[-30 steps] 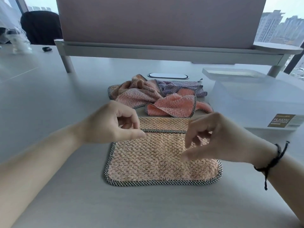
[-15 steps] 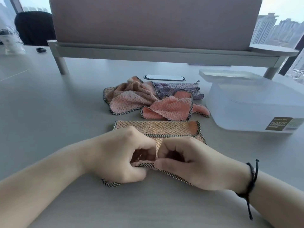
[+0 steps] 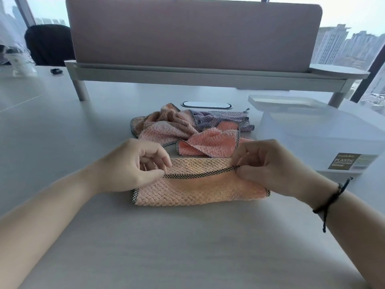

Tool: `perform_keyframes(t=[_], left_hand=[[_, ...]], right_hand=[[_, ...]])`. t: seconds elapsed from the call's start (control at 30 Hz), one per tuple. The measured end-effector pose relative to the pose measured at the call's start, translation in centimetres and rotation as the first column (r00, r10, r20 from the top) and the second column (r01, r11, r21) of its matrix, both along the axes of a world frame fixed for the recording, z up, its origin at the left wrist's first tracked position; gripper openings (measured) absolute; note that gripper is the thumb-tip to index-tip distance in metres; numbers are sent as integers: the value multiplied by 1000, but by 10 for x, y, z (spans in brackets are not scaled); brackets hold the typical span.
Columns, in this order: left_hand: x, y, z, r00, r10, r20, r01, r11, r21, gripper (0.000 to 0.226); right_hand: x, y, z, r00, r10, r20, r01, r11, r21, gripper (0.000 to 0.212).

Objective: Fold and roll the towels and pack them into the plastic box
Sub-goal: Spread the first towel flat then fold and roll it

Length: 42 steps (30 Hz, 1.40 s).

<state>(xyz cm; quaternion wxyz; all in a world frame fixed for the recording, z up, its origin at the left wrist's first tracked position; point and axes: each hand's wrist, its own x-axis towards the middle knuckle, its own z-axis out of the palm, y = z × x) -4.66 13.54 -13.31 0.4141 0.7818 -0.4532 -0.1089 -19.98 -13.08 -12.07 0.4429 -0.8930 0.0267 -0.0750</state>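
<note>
Half a second ago both hands sat together at the near hem of the orange towel [image 3: 200, 189]; now they are apart, one at each end of the checked hem, which has come over to the far side. Towel is now doubled, fold toward the person, hem edge away. Long axis runs left-right across the table [image 3: 62, 142], flat, right in front of the person.

Left hand [image 3: 133, 165] pinches the hem's left end between thumb and fingers. Right hand [image 3: 268, 163] pinches the right end, lifting it slightly. Black cord bracelet [image 3: 331, 203] on right wrist.

Counts: one towel in work; pile of loose towels [image 3: 187, 130] just behind it, crumpled, at least three (peach, salmon, purple), exact number unclear. One plastic box [image 3: 325, 138] to the right, translucent, labelled, with one lid [image 3: 287, 102] lying beyond it. Box contents not discernible.
</note>
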Motion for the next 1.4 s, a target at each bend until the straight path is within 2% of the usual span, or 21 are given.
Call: perform_keyframes(t=[0.13, 0.23, 0.4, 0.5, 0.57, 0.67, 0.77, 0.83, 0.9, 0.93, 1.0, 1.07, 1.1, 1.13, 1.2, 1.27, 1.4], left_hand=[[0, 0, 0, 993, 50, 103, -58, 996, 73, 19], [0, -1, -1, 991, 48, 125, -59, 995, 83, 18], [-1, -1, -1, 980, 28, 197, -50, 993, 105, 20], [3, 1, -1, 961, -37, 273, 0, 991, 136, 19], [5, 1, -2, 958, -92, 272, 54, 988, 147, 16], [8, 0, -4, 956, -100, 275, 58, 986, 158, 24], [12, -1, -5, 932, -66, 356, 9, 987, 159, 29], [16, -1, -6, 877, 8, 481, -74, 990, 120, 21], [19, 0, -8, 810, 93, 579, -170, 982, 79, 8], [20, 0, -8, 793, 119, 597, -204, 976, 76, 11], [21, 0, -10, 813, 117, 570, -205, 975, 92, 25], [17, -2, -12, 839, 73, 540, -170, 977, 132, 34], [13, -3, -12, 838, 51, 543, -158, 976, 153, 37], [9, -3, -13, 829, 36, 558, -158, 972, 173, 41], [0, -2, -13, 809, 37, 586, -195, 958, 208, 54], [-12, 1, -14, 813, 63, 579, -264, 926, 270, 73], [-34, 9, -21, 853, 16, 521, -311, 818, 483, 106]], right_hand=[[2, -8, -4, 992, 22, -127, -32, 996, -79, 17], [1, -6, -6, 991, 16, -135, -37, 987, -156, 16], [0, -3, -8, 996, 26, -83, -50, 952, -301, 13], [3, -6, -11, 997, 21, 80, 12, 920, -392, 11], [5, -9, -13, 985, 1, 173, 81, 884, -460, 7], [7, -11, -14, 988, 9, 154, 78, 834, -546, 5], [2, -5, -7, 998, 12, 59, 17, 885, -465, 22], [-5, 3, 2, 994, 86, -74, -108, 918, -381, 23], [-12, 12, 10, 918, 298, -261, -339, 932, -129, 10], [-15, 16, 13, 856, 414, -310, -430, 903, 21, 7], [-17, 20, 14, 778, 561, -281, -510, 826, 239, 14], [-13, 20, 8, 828, 533, -174, -468, 828, 310, 15], [-10, 21, 3, 878, 466, -107, -424, 862, 278, 15], [-7, 22, -3, 920, 390, -39, -378, 909, 178, 16], [-1, 25, -17, 956, 291, 25, -284, 947, -149, 25], [-1, 36, -24, 959, 280, -41, -270, 863, -428, 42], [-6, 67, -28, 968, 223, -115, -247, 771, -587, 65]])
